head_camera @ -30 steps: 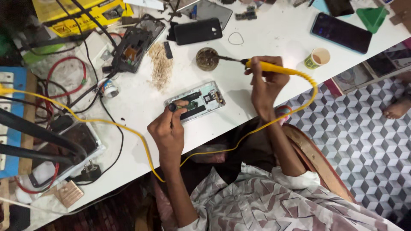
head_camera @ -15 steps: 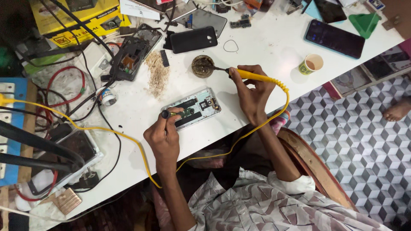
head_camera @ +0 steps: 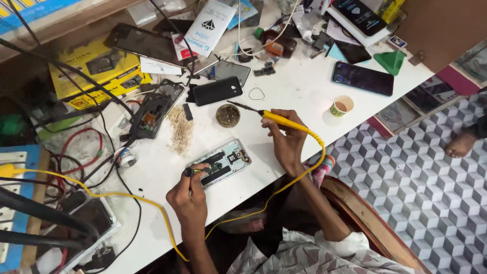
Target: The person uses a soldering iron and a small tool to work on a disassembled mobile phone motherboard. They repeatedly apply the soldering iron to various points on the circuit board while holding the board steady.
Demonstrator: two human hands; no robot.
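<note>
Holding a yellow soldering iron (head_camera: 284, 122) in the right hand (head_camera: 288, 144), fingers wrapped closed around the handle like a pen, with the dark tip hanging just above and beside a small round tin (head_camera: 228, 115); probably angled that way to keep the hot point off the white tabletop (head_camera: 304, 81). Trailing a yellow cord (head_camera: 284, 185) from the handle down past the wrist, off the tabletop edge and back up to the left. Pinching something small and dark, perhaps a tool, in the left hand (head_camera: 188, 198), grip closed narrow, right at the lower left end of an opened phone (head_camera: 220, 163); likely steadying it. Lying face down near the front edge of the tabletop, between the two hands, back cover off, with boards and dark parts exposed. Showing a brownish filling inside the round tin, contents too small to identify. Standing to the right, a small paper cup (head_camera: 341, 106) with a brown drink in it, well apart from the work. Lying between tin and stripped black phone frame (head_camera: 152, 110), a loose heap of pale shavings (head_camera: 180, 133). Resting farther back, a black phone case (head_camera: 218, 91) and a dark intact phone (head_camera: 362, 78), out of the way.
</note>
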